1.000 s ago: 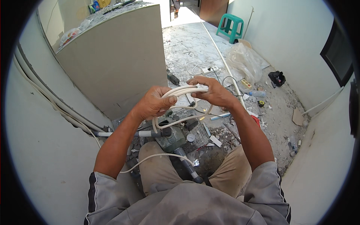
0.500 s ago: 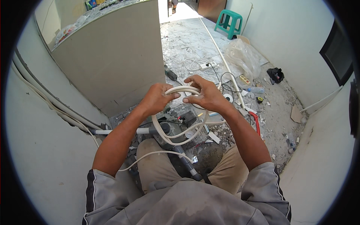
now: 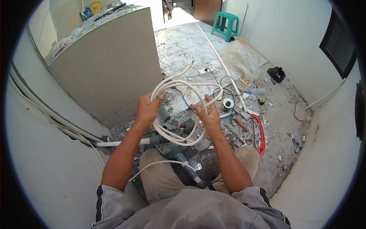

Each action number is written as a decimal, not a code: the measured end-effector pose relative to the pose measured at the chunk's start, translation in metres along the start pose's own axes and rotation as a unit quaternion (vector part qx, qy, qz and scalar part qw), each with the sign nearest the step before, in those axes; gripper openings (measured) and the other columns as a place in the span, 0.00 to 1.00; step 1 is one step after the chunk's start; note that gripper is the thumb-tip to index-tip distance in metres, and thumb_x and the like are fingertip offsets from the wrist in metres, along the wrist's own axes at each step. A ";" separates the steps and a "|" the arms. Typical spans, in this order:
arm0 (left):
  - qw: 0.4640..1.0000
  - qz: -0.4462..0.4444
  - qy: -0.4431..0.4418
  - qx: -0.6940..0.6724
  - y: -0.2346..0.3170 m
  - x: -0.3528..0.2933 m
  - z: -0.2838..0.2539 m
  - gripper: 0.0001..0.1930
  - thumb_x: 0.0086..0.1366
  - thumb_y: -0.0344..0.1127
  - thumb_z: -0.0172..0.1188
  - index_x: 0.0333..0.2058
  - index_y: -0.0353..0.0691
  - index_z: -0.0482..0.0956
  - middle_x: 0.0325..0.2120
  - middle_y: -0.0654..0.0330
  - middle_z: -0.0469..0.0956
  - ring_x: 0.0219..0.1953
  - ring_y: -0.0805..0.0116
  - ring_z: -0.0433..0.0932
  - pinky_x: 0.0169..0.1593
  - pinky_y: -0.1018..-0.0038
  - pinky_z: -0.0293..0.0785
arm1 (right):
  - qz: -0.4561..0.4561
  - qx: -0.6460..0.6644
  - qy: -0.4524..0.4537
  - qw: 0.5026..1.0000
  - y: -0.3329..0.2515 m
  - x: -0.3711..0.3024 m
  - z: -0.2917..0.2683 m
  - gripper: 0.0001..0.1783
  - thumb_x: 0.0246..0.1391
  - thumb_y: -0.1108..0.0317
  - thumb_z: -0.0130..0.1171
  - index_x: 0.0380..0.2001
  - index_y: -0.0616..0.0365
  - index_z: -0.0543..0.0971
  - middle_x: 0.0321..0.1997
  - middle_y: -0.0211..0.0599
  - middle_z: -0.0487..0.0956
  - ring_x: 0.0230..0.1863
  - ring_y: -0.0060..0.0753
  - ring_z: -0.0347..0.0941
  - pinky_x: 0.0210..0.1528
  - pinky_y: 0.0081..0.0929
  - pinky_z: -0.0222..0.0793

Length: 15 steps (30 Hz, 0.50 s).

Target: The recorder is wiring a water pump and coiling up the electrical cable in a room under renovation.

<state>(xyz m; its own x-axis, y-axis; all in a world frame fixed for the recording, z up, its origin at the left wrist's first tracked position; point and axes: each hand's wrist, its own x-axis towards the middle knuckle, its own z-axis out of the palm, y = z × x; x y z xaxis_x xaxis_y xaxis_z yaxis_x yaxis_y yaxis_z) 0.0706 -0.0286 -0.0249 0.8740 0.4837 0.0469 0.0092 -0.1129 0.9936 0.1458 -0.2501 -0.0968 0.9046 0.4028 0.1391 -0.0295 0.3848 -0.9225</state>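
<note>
A coil of off-white cable [image 3: 187,144] is held up in front of me in several loose loops, one free end reaching toward the far floor. My left hand [image 3: 148,111] is closed round the loops at their left side, thumb on top. On the right side, my right hand [image 3: 209,119] pinches the cable between thumb and fingers. Below the coil, between my knees, sits a grey-green machine [image 3: 167,150], partly hidden by the loops. A white pipe [image 3: 126,143] joins it from the left, and a grey pipe [image 3: 192,174] runs toward me. Another off-white cable length [image 3: 152,164] crosses my left thigh.
A low partition [image 3: 106,65] rises at the left. Rubble covers the floor, with a red hacksaw [image 3: 262,133], a white roll [image 3: 228,103] and a tape measure [image 3: 261,101] at the right. Beyond lie a long white pipe [image 3: 219,57], a power strip [image 3: 207,70] and a green stool [image 3: 225,26].
My hands have moved apart and slightly lower, my left hand shifting left. The cable loops are now spread wider, and an end sweeps out toward the far side.
</note>
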 end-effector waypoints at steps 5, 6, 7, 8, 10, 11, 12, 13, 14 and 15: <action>0.994 0.008 0.098 -0.039 -0.024 0.013 -0.013 0.12 0.67 0.39 0.65 0.38 0.33 0.83 0.21 0.70 0.73 0.22 0.83 0.62 0.25 0.79 0.59 | 0.028 0.024 -0.058 0.998 -0.015 -0.003 -0.003 0.21 0.63 0.53 0.62 0.41 0.62 0.74 0.23 0.25 0.70 0.21 0.17 0.65 0.25 0.21 0.65; 0.994 0.010 0.103 -0.038 -0.027 0.016 -0.017 0.12 0.67 0.39 0.65 0.38 0.33 0.83 0.21 0.70 0.73 0.22 0.83 0.62 0.25 0.79 0.59 | 0.026 0.017 -0.071 0.997 -0.016 -0.008 -0.002 0.20 0.66 0.52 0.59 0.30 0.59 0.75 0.20 0.24 0.67 0.18 0.16 0.60 0.19 0.20 0.60; 0.992 0.013 0.119 -0.036 -0.030 0.018 -0.021 0.12 0.68 0.39 0.64 0.36 0.34 0.82 0.20 0.70 0.72 0.21 0.82 0.61 0.23 0.78 0.57 | 0.063 0.023 -0.067 0.995 -0.019 -0.015 0.000 0.25 0.68 0.49 0.54 0.23 0.56 0.71 0.18 0.25 0.67 0.18 0.17 0.62 0.20 0.20 0.60; 0.990 0.016 0.133 -0.034 -0.032 0.020 -0.024 0.12 0.68 0.40 0.64 0.34 0.34 0.81 0.18 0.70 0.70 0.19 0.82 0.60 0.22 0.78 0.56 | 0.062 0.023 -0.071 0.995 -0.022 -0.023 0.001 0.25 0.68 0.49 0.54 0.23 0.56 0.71 0.18 0.25 0.67 0.18 0.17 0.62 0.20 0.20 0.60; 0.982 -0.022 0.172 -0.075 -0.031 0.030 -0.041 0.13 0.68 0.40 0.64 0.33 0.35 0.81 0.17 0.71 0.68 0.18 0.81 0.59 0.21 0.77 0.56 | 0.011 -0.079 -0.076 0.994 -0.025 -0.040 0.002 0.30 0.69 0.44 0.47 0.20 0.56 0.68 0.15 0.27 0.63 0.16 0.20 0.59 0.20 0.23 0.62; 0.970 -0.061 0.206 -0.117 -0.031 0.034 -0.045 0.13 0.68 0.41 0.63 0.32 0.35 0.80 0.16 0.71 0.67 0.17 0.81 0.59 0.20 0.77 0.55 | 0.010 -0.079 -0.078 0.994 -0.024 -0.049 -0.002 0.30 0.69 0.44 0.47 0.20 0.56 0.68 0.15 0.27 0.63 0.16 0.20 0.59 0.20 0.23 0.62; 0.969 -0.059 0.208 -0.118 -0.032 0.036 -0.045 0.13 0.68 0.41 0.63 0.32 0.35 0.80 0.16 0.71 0.67 0.17 0.81 0.59 0.20 0.77 0.55 | 0.013 -0.094 -0.089 0.991 -0.023 -0.058 -0.007 0.30 0.70 0.45 0.46 0.19 0.56 0.68 0.15 0.28 0.63 0.16 0.21 0.60 0.22 0.24 0.64; 0.969 -0.075 0.212 -0.097 -0.032 0.037 -0.043 0.13 0.68 0.41 0.63 0.33 0.35 0.80 0.17 0.70 0.67 0.18 0.81 0.59 0.21 0.77 0.56 | 0.016 -0.108 -0.101 0.989 -0.021 -0.065 -0.012 0.30 0.71 0.46 0.45 0.19 0.56 0.68 0.15 0.28 0.63 0.16 0.22 0.61 0.23 0.24 0.67; 0.969 -0.090 0.215 -0.077 -0.032 0.038 -0.038 0.14 0.68 0.41 0.63 0.33 0.35 0.81 0.17 0.70 0.68 0.18 0.80 0.60 0.21 0.77 0.57 | 0.014 -0.108 -0.102 0.989 -0.019 -0.069 -0.018 0.30 0.71 0.46 0.45 0.19 0.56 0.68 0.15 0.28 0.63 0.16 0.22 0.61 0.23 0.24 0.67; 0.969 -0.088 0.217 -0.077 -0.038 0.038 -0.035 0.14 0.68 0.41 0.63 0.33 0.35 0.81 0.17 0.70 0.68 0.18 0.80 0.60 0.21 0.77 0.57 | 0.033 -0.070 -0.080 0.994 -0.013 -0.070 -0.023 0.30 0.71 0.47 0.44 0.19 0.57 0.68 0.15 0.29 0.64 0.16 0.22 0.61 0.24 0.25 0.69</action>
<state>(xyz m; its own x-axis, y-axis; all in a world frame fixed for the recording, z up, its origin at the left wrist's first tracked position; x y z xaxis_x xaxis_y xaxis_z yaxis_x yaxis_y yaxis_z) 0.0868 0.0247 -0.0570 0.5786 0.8069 -0.1187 0.0372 0.1193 0.9922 0.0925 -0.3027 -0.1028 0.8237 0.5536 0.1224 -0.0157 0.2381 -0.9711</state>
